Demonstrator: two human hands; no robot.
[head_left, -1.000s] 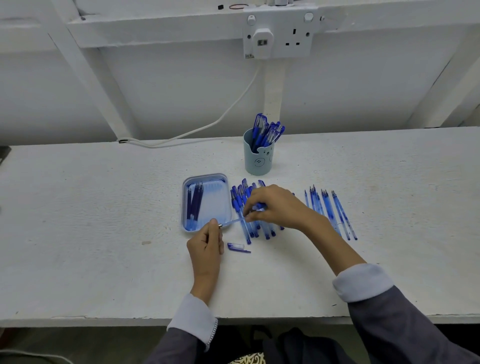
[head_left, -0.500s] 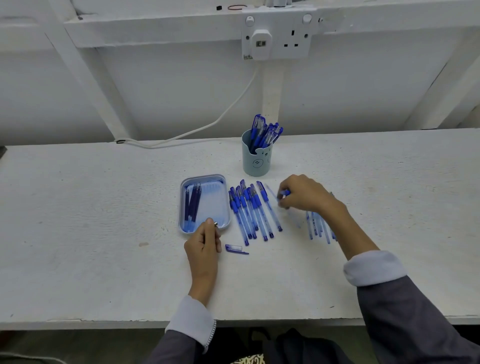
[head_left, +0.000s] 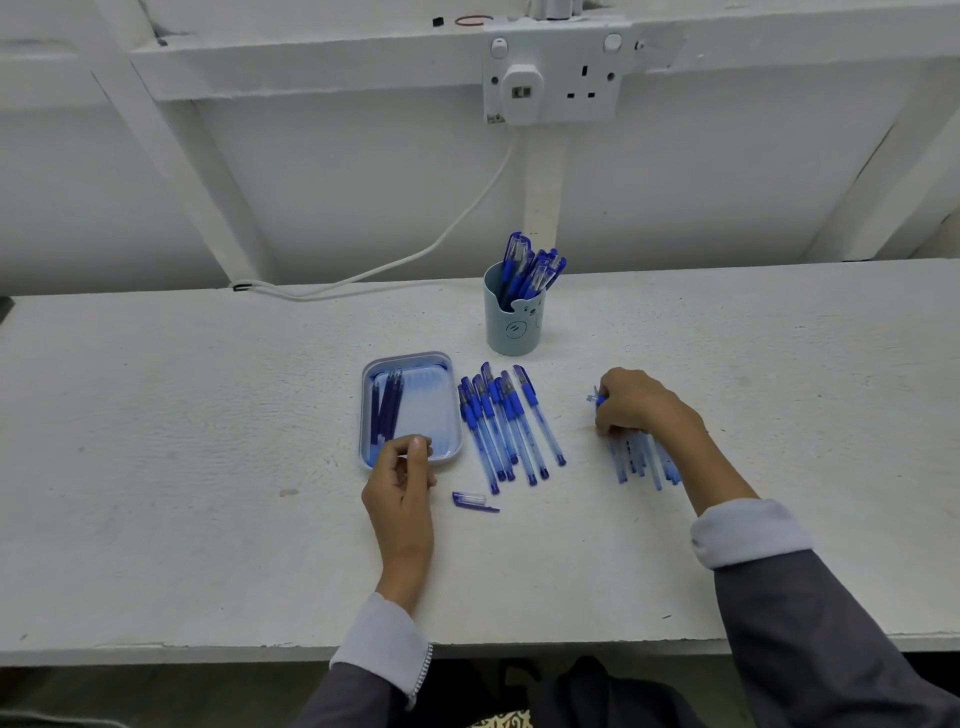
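A pale blue tray (head_left: 434, 410) lies on the white table and holds several dark blue refills (head_left: 387, 408) along its left side. My left hand (head_left: 402, 480) hovers at the tray's near edge, thumb pinched against forefinger on a thin refill that is almost hidden. Right of the tray lies a row of several capless blue pens (head_left: 506, 423). A loose pen cap (head_left: 470, 500) lies just in front of them. Farther right, my right hand (head_left: 639, 405) grips a clear pen barrel (head_left: 596, 400) over a group of several clear barrels (head_left: 644, 462).
A pale blue cup (head_left: 514, 319) full of capped blue pens stands behind the row. A white cable (head_left: 415, 257) runs from the wall socket (head_left: 550, 88) down onto the table's back edge. The table's front edge runs just before my sleeves.
My right hand left the pen row and moved right with the barrel to the group of barrels. My left hand shifted slightly left over the tray's near edge with the refill.
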